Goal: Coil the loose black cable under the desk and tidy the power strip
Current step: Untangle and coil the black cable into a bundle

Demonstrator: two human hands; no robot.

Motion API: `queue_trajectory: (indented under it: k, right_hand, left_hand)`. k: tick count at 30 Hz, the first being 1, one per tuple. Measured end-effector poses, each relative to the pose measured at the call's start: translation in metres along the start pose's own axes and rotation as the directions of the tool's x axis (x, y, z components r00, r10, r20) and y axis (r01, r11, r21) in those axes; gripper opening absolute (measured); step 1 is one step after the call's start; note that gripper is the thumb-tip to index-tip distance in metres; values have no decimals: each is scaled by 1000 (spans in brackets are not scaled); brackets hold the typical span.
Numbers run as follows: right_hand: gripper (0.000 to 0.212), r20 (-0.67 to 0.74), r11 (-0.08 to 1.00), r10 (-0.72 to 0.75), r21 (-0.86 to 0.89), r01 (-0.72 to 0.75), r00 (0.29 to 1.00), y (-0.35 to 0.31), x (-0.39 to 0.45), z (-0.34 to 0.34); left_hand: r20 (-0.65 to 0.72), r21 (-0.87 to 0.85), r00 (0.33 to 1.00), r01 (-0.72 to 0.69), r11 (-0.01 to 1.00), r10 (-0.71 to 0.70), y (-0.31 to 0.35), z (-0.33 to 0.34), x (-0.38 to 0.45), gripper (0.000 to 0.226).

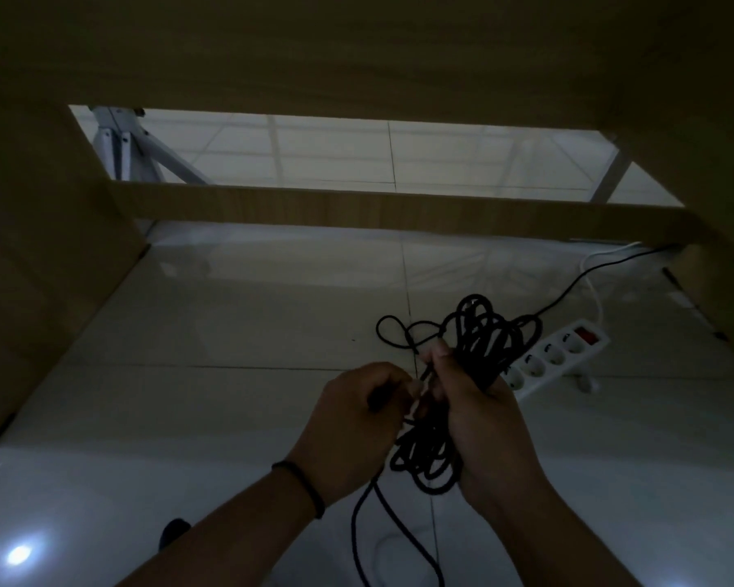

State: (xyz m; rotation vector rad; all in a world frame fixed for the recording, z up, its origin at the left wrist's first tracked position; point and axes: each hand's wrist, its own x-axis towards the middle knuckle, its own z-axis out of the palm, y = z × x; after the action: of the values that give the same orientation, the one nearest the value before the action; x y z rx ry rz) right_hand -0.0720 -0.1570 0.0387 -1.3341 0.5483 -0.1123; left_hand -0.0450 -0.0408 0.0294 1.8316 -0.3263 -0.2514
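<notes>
A bundle of black cable (pixel 479 332) hangs in several loops above the white tiled floor under the desk. My right hand (pixel 479 421) grips the middle of the bundle. My left hand (pixel 357 417) pinches a strand of the same cable just left of it, fingers curled. One loose strand trails down toward me, another runs back right along the floor. A white power strip (pixel 560 353) with a red switch lies on the floor right behind the bundle, partly hidden by it.
Wooden desk side panels (pixel 39 269) stand left and right, with a low crossbar (pixel 357 209) at the back. A white cord (pixel 596 290) leads from the strip toward the right panel. White metal legs (pixel 119 150) show beyond the desk. A dark object (pixel 172 531) lies near my left forearm.
</notes>
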Motion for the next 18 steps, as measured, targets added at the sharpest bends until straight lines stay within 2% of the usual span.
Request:
queue_trajectory:
  k: [2,4,9,11,14,16,18]
  right_hand:
    - [29,64,999,23,-31,-21,998,1,-2,1]
    - [33,93,998,31,-53,-26,995,2,-4,3]
    - [29,18,1000,28,3,-28,999,0,0,1]
    - [28,-37,993,55,105,-50,998,-2,7,-4]
    - [41,-75,971,77,233,-58,994,-6,19,-14]
    - [30,-82,952,56,304,-28,995,-9,25,-22]
    - [29,-80,916,20,401,14,997,-14,29,-29]
  left_hand:
    - [-51,9,996,-68,998,69,2,-4,2,22]
    - [-29,53,991,-127,991,128,1,-7,3,21]
    - [65,173,967,-255,951,248,-4,-1,1,16]
    - [56,148,976,-216,965,210,-5,3,-2,15]
    - [44,110,985,-173,979,169,-7,4,-2,26]
    - [87,118,985,-160,980,151,-9,3,-1,31]
    - [145,169,984,-126,978,102,-11,1,-2,24]
